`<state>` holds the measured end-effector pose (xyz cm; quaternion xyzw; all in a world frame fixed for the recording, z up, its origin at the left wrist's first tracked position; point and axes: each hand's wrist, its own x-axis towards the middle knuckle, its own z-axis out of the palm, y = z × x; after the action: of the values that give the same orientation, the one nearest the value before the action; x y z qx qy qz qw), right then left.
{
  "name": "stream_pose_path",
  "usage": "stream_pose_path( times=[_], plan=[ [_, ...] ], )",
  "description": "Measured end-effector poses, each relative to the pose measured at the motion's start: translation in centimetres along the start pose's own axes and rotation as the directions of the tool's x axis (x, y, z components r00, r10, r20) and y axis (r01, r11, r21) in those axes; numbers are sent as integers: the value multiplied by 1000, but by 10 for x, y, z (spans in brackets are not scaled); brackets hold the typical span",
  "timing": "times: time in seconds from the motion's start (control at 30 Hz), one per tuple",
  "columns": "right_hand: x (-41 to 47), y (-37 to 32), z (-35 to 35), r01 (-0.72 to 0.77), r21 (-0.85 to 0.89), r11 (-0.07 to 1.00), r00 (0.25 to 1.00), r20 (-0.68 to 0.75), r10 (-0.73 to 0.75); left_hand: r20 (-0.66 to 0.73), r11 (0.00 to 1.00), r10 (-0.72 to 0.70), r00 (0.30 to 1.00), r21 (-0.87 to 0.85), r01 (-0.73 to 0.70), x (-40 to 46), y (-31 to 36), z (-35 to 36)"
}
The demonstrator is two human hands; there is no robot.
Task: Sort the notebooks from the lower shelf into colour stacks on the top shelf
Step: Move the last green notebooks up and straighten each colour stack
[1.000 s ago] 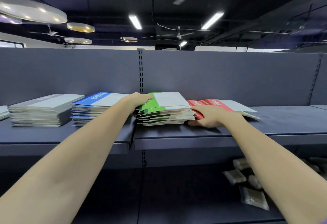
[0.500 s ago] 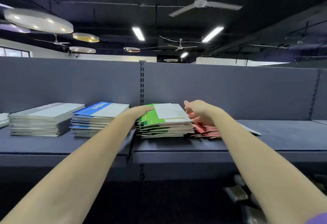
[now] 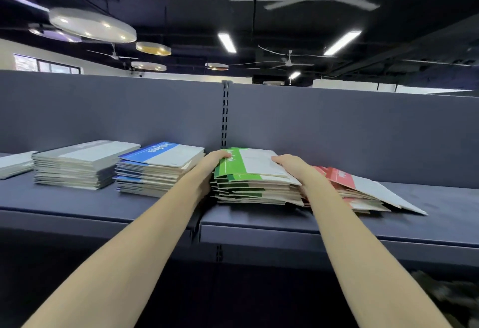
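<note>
Four colour stacks stand along the top shelf (image 3: 337,226), and by the look of it most of the sorting is done. Taking the green stack (image 3: 256,185) as the landmark: just to its left sits the blue stack (image 3: 158,172), further left the grey stack (image 3: 80,164), and beyond that, at the frame's edge, the corner of one more pale pile (image 3: 14,164) whose colour cannot be told. Touching the green stack's right side is the red stack (image 3: 357,190), which is loose and fanned, its covers sliding outward over the shelf.

Both hands are on the green stack. The left hand (image 3: 216,162) presses against its left edge with fingers curled over the top cover; the right hand (image 3: 290,164) lies on the top cover's right side with its fingers laid fairly flat, and whether the thumb hooks under the edge cannot be told. Neither hand lifts a notebook; they seem to be squaring the pile.

As a judgement, what is left is tidying: the green stack still has ragged edges and the red one needs straightening. The lower shelf (image 3: 427,296), below the green stack, is dark and blurred; no notebooks can be made out there, so whether any are left to sort is unclear.
</note>
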<state>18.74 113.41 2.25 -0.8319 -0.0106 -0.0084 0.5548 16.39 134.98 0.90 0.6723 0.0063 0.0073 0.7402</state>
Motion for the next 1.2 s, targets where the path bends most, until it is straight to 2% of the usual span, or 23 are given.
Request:
stream_pose_path(
  times=[0.13, 0.23, 0.33, 0.47, 0.6, 0.9, 1.1, 1.2],
  plan=[
    [-1, 6, 1, 2, 101, 995, 1000, -1, -2, 44, 998, -29, 999, 48, 27, 5, 2, -1],
    [-10, 5, 10, -21, 219, 975, 999, 44, 12, 47, 998, -68, 997, 12, 68, 2, 9, -2],
    [-12, 1, 17, -37, 253, 967, 997, 80, 18, 27, 997, -42, 999, -66, 44, 8, 11, -6],
    [-11, -2, 17, -63, 291, 955, 995, 88, 38, 38, 997, -82, 996, 1, 82, 9, 10, -9],
    [-10, -5, 21, -33, 218, 975, 999, 0, 34, 26, 992, -116, 993, 52, 114, 14, 10, -12],
    [5, 3, 19, -10, 90, 996, 1000, 4, 10, -62, 991, -65, 996, 111, 72, 23, 13, -14],
    [-6, -8, 20, 12, -128, 992, 995, -99, -24, -45, 993, -74, 996, 92, 78, 25, 11, -17],
    [-5, -6, 19, 12, -170, 985, 994, -101, -30, -67, 994, -24, 997, 106, 32, 27, 11, -16]
  ],
)
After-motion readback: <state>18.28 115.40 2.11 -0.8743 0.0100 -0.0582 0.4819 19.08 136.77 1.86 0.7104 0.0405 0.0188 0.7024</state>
